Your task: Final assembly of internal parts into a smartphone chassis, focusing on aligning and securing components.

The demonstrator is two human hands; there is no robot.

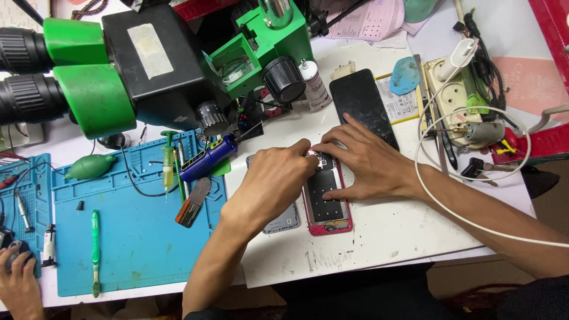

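Your table [379, 237] is white and crowded, and the biggest thing on it is the green-and-black microscope [142, 65] standing at the far left, its eyepieces pointing off the left edge. Below it lies the blue work mat [136, 237], carrying a green toothbrush [95, 252], a green syringe [168, 163], a blue-handled tool [207, 159] and a green rubber blower [90, 167]. A white cable [450, 204] loops across the right side of the table, near a cream power strip [453, 98].

Just beyond your hands, a dark phone screen panel [363, 106] lies flat, with a white bottle [313, 86] standing beside its left edge.

The opened phone with the pink frame [329, 210] lies near the middle of the table, back upward, its dark inner plate showing. A grey back cover [285, 219] rests just beside it on the left, partly under your left wrist.

Your right hand [370, 163] lies spread and flat on the pink-framed phone, fingers wide, pressing its upper half and one finger along its middle. Your left hand [278, 181] is curled narrow, fingertips pinched together at the phone's top end, touching your right fingers; I cannot tell whether it grips anything there.

At the bottom left corner, another person's hand [18, 278] rests on a small dark object.
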